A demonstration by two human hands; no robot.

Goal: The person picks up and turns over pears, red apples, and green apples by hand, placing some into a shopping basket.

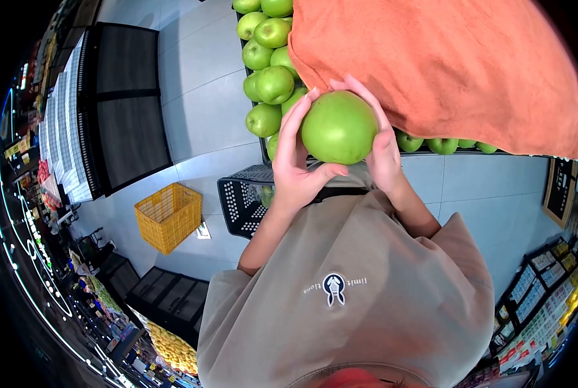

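Note:
Between my two hands is a large-looking green apple (pixel 339 127), held up close to me. My left hand (pixel 295 158) curves around its left side, with the thumb under its lower edge. Against the right side presses my right hand (pixel 381 139), fingers reaching up behind the fruit. Just beyond, a pile of green apples (pixel 274 85) fills a dark-edged display. An orange cloth (pixel 431 58) lies over much of it, and a few apples (pixel 443 145) peek out below the cloth's front edge.
A black perforated crate (pixel 234 194) with something green inside stands by my left forearm, partly hidden. Farther left on the tiled floor (pixel 205 129) is a yellow crate (pixel 166 220). Dark shelving (pixel 127 107) stands at the left, and a framed board (pixel 560 191) at the right.

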